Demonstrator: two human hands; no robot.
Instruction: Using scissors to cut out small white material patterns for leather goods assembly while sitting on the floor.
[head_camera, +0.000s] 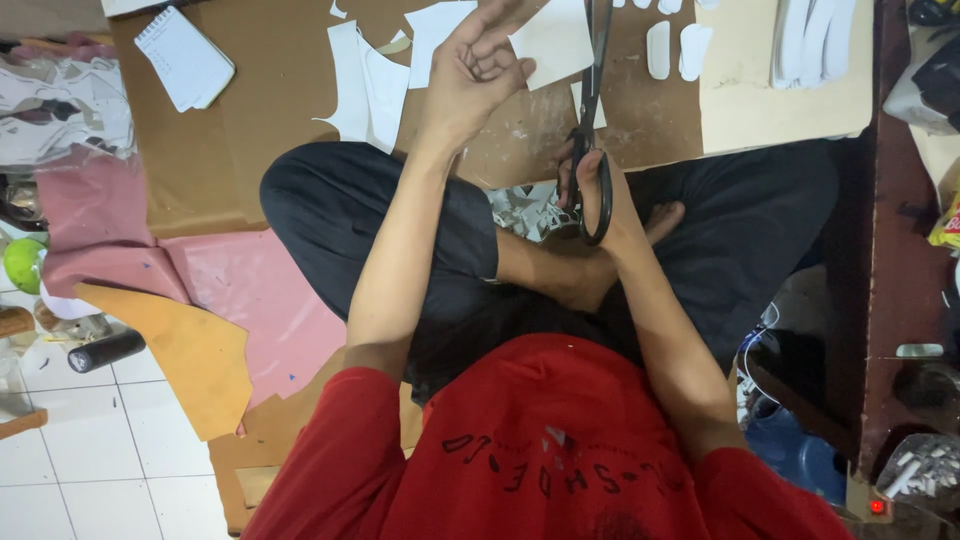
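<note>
My left hand (478, 75) is raised over the brown board (250, 130) and pinches the edge of a white sheet piece (555, 40). My right hand (592, 185) has its fingers through the handles of black scissors (592, 110). The blades point away from me and reach up along the right edge of the white piece. I sit cross-legged in dark trousers, with white offcuts (525, 210) lying in my lap between the two arms.
More cut white shapes (370, 90) and small oval pieces (675, 45) lie on the board, with a spiral notepad (185, 55) at the far left. Pink sheets (240, 290) and a tan sheet (190, 350) lie on the tiled floor at my left beside a black cylinder (105, 350). A dark wooden edge (890, 250) runs along the right.
</note>
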